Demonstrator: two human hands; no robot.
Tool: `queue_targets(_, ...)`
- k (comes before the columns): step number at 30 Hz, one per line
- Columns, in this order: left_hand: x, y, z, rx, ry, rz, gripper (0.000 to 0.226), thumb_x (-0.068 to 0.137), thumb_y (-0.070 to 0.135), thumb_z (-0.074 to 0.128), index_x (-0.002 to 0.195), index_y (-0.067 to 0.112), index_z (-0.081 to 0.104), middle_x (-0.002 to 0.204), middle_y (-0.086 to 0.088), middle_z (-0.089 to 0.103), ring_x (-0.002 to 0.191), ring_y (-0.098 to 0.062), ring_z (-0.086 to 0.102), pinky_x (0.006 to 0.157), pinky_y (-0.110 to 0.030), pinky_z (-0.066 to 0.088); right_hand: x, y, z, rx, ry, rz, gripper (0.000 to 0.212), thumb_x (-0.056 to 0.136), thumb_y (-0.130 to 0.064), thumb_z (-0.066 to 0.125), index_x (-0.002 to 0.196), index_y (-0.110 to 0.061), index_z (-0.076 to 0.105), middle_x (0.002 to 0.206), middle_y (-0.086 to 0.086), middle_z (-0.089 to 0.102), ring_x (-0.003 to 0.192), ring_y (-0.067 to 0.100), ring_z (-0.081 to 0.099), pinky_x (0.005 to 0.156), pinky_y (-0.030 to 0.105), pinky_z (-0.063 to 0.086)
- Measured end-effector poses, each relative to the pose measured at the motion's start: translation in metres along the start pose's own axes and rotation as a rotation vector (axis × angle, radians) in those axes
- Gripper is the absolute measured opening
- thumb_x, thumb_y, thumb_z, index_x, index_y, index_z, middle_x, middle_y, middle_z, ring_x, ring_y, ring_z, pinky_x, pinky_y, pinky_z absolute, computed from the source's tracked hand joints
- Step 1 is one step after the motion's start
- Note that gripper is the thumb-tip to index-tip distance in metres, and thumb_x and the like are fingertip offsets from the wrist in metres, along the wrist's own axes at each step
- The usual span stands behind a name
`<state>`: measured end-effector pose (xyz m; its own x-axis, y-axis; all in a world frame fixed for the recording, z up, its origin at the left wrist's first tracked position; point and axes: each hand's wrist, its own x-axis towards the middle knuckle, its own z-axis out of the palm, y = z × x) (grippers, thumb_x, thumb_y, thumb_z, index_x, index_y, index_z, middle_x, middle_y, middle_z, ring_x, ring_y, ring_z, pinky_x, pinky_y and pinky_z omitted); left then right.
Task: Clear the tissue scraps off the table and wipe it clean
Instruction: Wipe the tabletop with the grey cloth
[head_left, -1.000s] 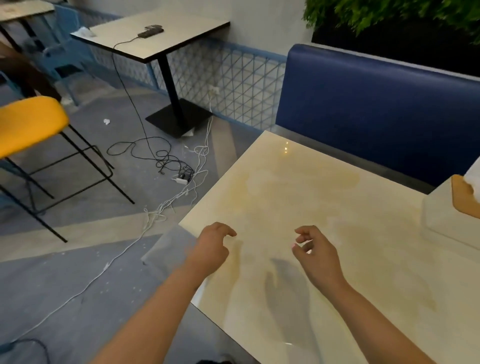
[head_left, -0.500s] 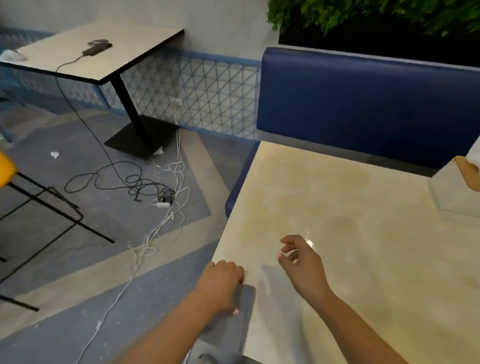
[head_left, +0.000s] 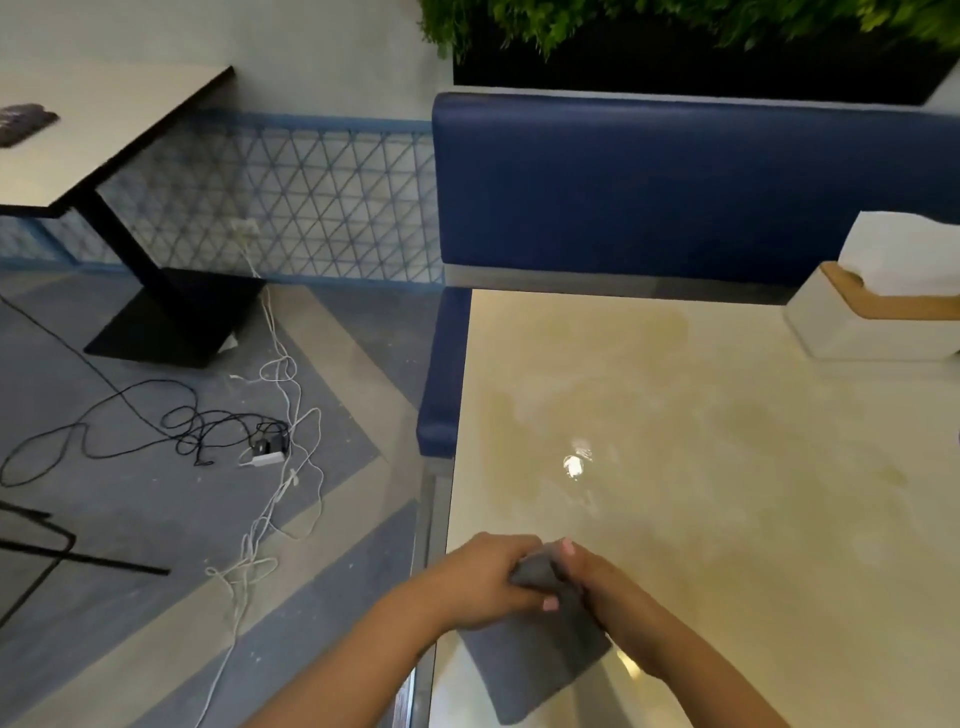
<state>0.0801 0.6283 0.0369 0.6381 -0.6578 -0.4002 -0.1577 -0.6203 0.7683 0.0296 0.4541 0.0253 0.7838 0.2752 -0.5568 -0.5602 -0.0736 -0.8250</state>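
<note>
Now both hands meet | left hand (head_left: 480, 579) grips cloth (head_left: 540, 644), fingers curled | right hand (head_left: 597, 582) pinches it too | cloth hangs below fingers onto table (head_left: 727, 467) edge

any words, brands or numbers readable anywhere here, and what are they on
None can be read.
Tissue box: plain white sides with a wooden top, no print showing.
Grey cloth, held by the left hand and right hand: no label in view.
Dark device on the far table: too blurred to tell if it bears any text.
</note>
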Motion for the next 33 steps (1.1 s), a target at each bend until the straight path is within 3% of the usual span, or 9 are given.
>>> queue_targets(2, 0.007, -0.003, -0.012, -0.013, 0.097, 0.034, 0.021, 0.081, 0.038, 0.068, 0.076, 0.033, 0.047, 0.076, 0.014, 0.054, 0.076, -0.004, 0.052, 0.063, -0.018, 0.037, 0.008, -0.003, -0.002, -0.014, -0.005, -0.004, 0.056, 0.069, -0.051, 0.071, 0.113, -0.017, 0.064, 0.114, 0.002, 0.068, 0.110, 0.017, 0.061, 0.102, 0.040, 0.044)
queue_targets(4, 0.015, -0.006, -0.025, -0.014, 0.165, 0.049, 0.028, 0.080, 0.040, 0.068, 0.072, 0.037, 0.042, 0.071, 0.016, 0.050, 0.069, 0.001, 0.048, 0.058, -0.015, 0.032, 0.017, -0.010, -0.004, -0.051, 0.033, 0.004, 0.057, 0.063, -0.036, 0.080, 0.113, -0.013, 0.063, 0.109, 0.006, 0.069, 0.105, 0.023, 0.064, 0.099, 0.046, 0.046)
queue_targets(9, 0.048, -0.019, -0.066, -0.015, 0.213, 0.047, 0.025, 0.077, 0.048, 0.068, 0.082, 0.038, 0.046, 0.078, 0.014, 0.053, 0.073, -0.005, 0.051, 0.061, -0.020, 0.037, 0.042, -0.030, -0.017, -0.041, 0.261, -0.021, 0.058, 0.058, -0.040, 0.081, 0.094, 0.002, 0.063, 0.092, 0.019, 0.068, 0.082, 0.027, 0.066, 0.073, 0.040, 0.048)
queue_targets(13, 0.081, -0.027, -0.099, -0.037, 0.073, 0.007, 0.042, 0.063, 0.059, 0.071, 0.093, 0.033, 0.055, 0.088, 0.006, 0.062, 0.082, -0.013, 0.059, 0.071, -0.029, 0.049, 0.059, -0.052, -0.029, 0.060, 0.332, -0.080, 0.047, 0.066, -0.040, 0.078, 0.088, 0.000, 0.064, 0.084, 0.015, 0.069, 0.074, 0.021, 0.064, 0.067, 0.031, 0.044)
queue_targets(19, 0.123, -0.023, -0.127, -0.174, -0.053, 0.033, 0.025, 0.077, 0.036, 0.075, 0.097, 0.026, 0.062, 0.093, 0.009, 0.068, 0.085, -0.003, 0.064, 0.075, -0.019, 0.051, 0.077, -0.075, -0.045, 0.279, 0.412, -0.109, 0.045, 0.069, -0.035, 0.073, 0.092, 0.002, 0.063, 0.081, 0.012, 0.067, 0.070, 0.019, 0.061, 0.058, 0.025, 0.045)
queue_targets(24, 0.146, -0.017, -0.135, -0.394, -0.093, 0.067, 0.034, 0.078, 0.039, 0.069, 0.108, 0.037, 0.052, 0.109, 0.017, 0.063, 0.099, -0.001, 0.061, 0.087, -0.021, 0.051, 0.085, -0.076, -0.039, 0.806, 0.472, -0.191, 0.038, 0.086, -0.037, 0.050, 0.077, -0.009, 0.074, 0.080, 0.012, 0.068, 0.074, 0.022, 0.062, 0.069, 0.032, 0.044)
queue_targets(26, 0.157, -0.021, -0.135, -0.415, -0.073, 0.106, 0.037, 0.074, 0.042, 0.067, 0.109, 0.036, 0.054, 0.108, 0.016, 0.064, 0.098, -0.002, 0.062, 0.085, -0.022, 0.051, 0.090, -0.074, -0.029, 0.812, 0.525, -0.261, 0.033, 0.082, -0.036, 0.060, 0.095, -0.007, 0.071, 0.093, 0.011, 0.070, 0.086, 0.024, 0.064, 0.072, 0.033, 0.048)
queue_targets(28, 0.163, -0.026, -0.135, -0.426, -0.050, 0.145, 0.033, 0.080, 0.038, 0.069, 0.109, 0.030, 0.056, 0.107, 0.012, 0.066, 0.096, -0.003, 0.063, 0.083, -0.023, 0.052, 0.096, -0.070, -0.015, 0.629, 0.644, -0.292, 0.040, 0.077, -0.029, 0.070, 0.113, -0.012, 0.062, 0.106, 0.006, 0.070, 0.097, 0.023, 0.066, 0.073, 0.034, 0.054)
queue_targets(33, 0.149, -0.049, -0.133, -0.403, -0.112, 0.210, 0.026, 0.085, 0.026, 0.067, 0.106, 0.023, 0.053, 0.103, 0.005, 0.065, 0.094, -0.011, 0.064, 0.080, -0.029, 0.054, 0.103, -0.060, 0.040, 0.491, 1.179, -0.256, 0.033, 0.081, -0.011, 0.071, 0.109, -0.022, 0.058, 0.101, -0.001, 0.070, 0.090, 0.013, 0.068, 0.077, 0.034, 0.057)
